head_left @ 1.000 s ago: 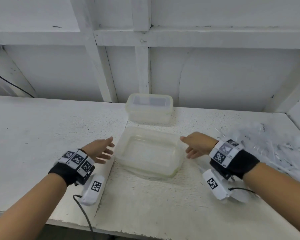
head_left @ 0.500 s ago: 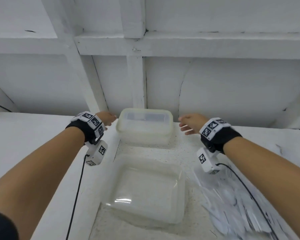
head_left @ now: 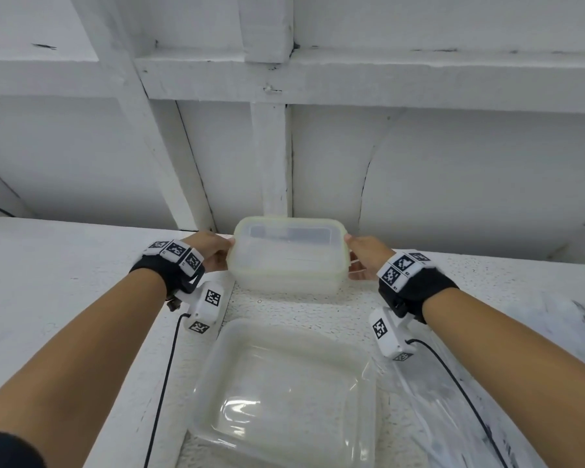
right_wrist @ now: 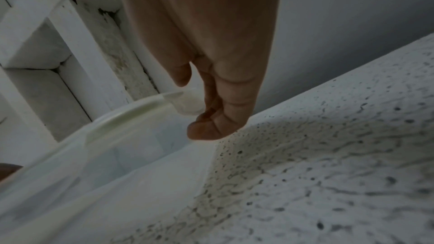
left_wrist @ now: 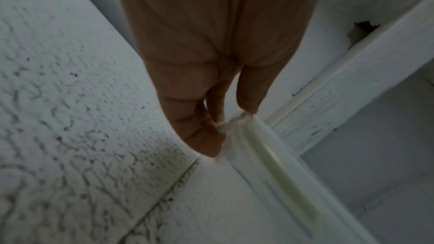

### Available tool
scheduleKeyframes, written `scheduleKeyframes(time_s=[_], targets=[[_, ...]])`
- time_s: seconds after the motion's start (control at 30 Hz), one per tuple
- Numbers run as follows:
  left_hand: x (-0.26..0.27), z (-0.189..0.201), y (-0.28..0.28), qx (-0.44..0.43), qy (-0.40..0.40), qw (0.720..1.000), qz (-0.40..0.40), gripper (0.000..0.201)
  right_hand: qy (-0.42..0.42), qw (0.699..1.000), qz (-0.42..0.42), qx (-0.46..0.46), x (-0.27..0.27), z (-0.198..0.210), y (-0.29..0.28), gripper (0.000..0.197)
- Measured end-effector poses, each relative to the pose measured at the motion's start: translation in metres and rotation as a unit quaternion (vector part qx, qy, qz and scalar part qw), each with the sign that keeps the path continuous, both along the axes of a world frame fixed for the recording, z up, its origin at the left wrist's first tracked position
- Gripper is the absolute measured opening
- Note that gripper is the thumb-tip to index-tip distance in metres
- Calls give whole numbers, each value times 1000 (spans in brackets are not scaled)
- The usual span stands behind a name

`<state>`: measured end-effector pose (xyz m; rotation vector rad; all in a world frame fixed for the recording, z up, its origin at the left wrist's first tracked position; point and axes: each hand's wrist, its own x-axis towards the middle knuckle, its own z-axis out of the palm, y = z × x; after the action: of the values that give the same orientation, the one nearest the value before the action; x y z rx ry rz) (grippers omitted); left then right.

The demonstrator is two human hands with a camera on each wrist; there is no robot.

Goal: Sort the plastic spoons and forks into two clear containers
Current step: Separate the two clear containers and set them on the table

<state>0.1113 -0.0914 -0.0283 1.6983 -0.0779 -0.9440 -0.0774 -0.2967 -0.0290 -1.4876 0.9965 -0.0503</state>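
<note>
A clear lidded container [head_left: 287, 261] stands at the back of the white table, close to the wall. My left hand [head_left: 217, 253] grips its left end and my right hand [head_left: 362, 258] its right end. In the left wrist view my left hand [left_wrist: 231, 127] pinches the side flap of the lid [left_wrist: 277, 160] between thumb and fingers. In the right wrist view my right hand [right_wrist: 197, 103] curls round the opposite flap [right_wrist: 185, 102]. An open clear container [head_left: 213, 383] lies empty nearer to me. A clear bag of white plastic cutlery [head_left: 429, 410] lies at the lower right, under my right forearm.
The white rough table [head_left: 65, 282] stretches wide to the left. A white wall with timber posts [head_left: 271, 163] rises directly behind the lidded container. Black cables [head_left: 164, 383] run from both wrist cameras along my forearms.
Both hands left the sides of the near open container, reached to the back, and now grip the ends of the lidded container. The head view has leaned forward over the table.
</note>
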Motion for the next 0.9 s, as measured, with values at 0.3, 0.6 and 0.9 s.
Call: scheduleKeyframes(time_s=[0.3,0.6,0.9], targets=[[12,-2,3,34,-78,996,-14,16,-21,999,-28,18,15,-9,-6,32],[8,-5,5,116,-172,978,-36,16,-81,995,-42,42,12,-8,-8,29],[-28,4,25,182,-69,979,-56,57,-81,992,39,84,-10,3,0,20]])
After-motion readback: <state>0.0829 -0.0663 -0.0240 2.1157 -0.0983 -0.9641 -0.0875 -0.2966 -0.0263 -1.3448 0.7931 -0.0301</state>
